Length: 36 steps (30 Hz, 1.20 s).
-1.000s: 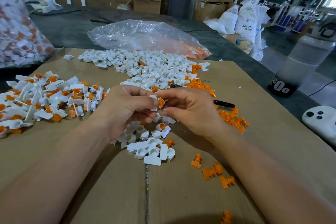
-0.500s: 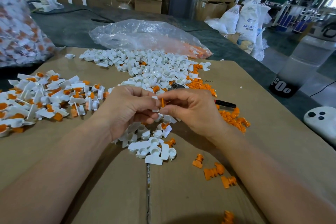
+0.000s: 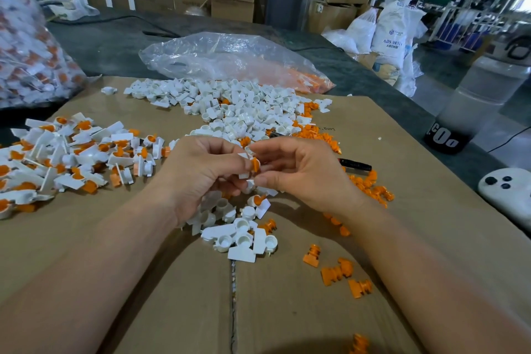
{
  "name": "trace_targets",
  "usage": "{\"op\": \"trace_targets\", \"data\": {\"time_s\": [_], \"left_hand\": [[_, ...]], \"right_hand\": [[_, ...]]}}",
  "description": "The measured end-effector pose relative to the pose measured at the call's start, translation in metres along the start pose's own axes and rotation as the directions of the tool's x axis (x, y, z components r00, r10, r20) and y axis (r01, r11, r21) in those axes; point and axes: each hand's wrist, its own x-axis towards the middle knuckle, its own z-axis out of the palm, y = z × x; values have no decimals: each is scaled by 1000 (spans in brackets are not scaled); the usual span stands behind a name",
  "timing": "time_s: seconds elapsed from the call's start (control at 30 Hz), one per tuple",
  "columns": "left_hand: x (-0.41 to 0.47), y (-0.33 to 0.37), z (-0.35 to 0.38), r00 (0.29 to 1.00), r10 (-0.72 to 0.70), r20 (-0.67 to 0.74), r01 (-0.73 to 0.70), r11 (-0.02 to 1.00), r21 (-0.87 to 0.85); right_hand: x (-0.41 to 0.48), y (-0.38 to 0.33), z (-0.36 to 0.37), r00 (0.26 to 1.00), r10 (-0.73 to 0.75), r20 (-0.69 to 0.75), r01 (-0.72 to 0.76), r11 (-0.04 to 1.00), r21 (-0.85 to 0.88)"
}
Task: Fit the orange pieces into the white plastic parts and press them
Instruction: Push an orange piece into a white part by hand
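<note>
My left hand (image 3: 198,172) grips a small white plastic part (image 3: 244,165) at the middle of the view. My right hand (image 3: 298,169) pinches an orange piece (image 3: 255,164) that sits against that white part. Both hands hover above a small cluster of loose white parts (image 3: 238,234) on the cardboard sheet (image 3: 287,310). A big heap of white parts (image 3: 238,112) lies behind the hands. Loose orange pieces (image 3: 336,270) lie at the lower right, and a strip of orange pieces (image 3: 370,184) runs along the right of my right hand.
Assembled white-and-orange parts (image 3: 66,155) are piled at the left. A clear plastic bag (image 3: 230,63) lies at the back, a full bag (image 3: 26,49) at far left. A black pen (image 3: 356,165), a white controller (image 3: 508,192) and a clear bottle (image 3: 477,100) sit at the right.
The hands stay together over the same spot. The orange piece has turned between my fingers and sits closer into the white part; the view shifted slightly.
</note>
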Motion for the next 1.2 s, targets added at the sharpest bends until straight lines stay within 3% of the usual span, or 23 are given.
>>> {"op": "trace_targets", "data": {"time_s": [0.4, 0.6, 0.77, 0.87, 1.03, 1.2], "left_hand": [[-2, 0, 1, 997, 64, 37, -65, 996, 54], [-1, -1, 2, 998, 63, 20, -63, 997, 38], [6, -3, -1, 998, 21, -59, -22, 1000, -5], [7, -4, -3, 996, 8, -93, -12, 999, -40], [8, -2, -3, 994, 0, -108, -8, 997, -75], [7, -2, -2, 993, 2, -116, -11, 996, -83]], "right_hand": [[0, -7, -5, 988, 138, 75, -151, 965, 214], [1, -6, -5, 987, 151, 55, -159, 970, 186], [4, -4, -26, 961, 213, -174, -226, 972, -61], [3, 1, -47, 920, 232, -316, -333, 887, -320], [4, 10, -64, 882, 430, -194, -466, 725, -508], [4, 16, -57, 845, 524, -109, -453, 591, -667]]}}
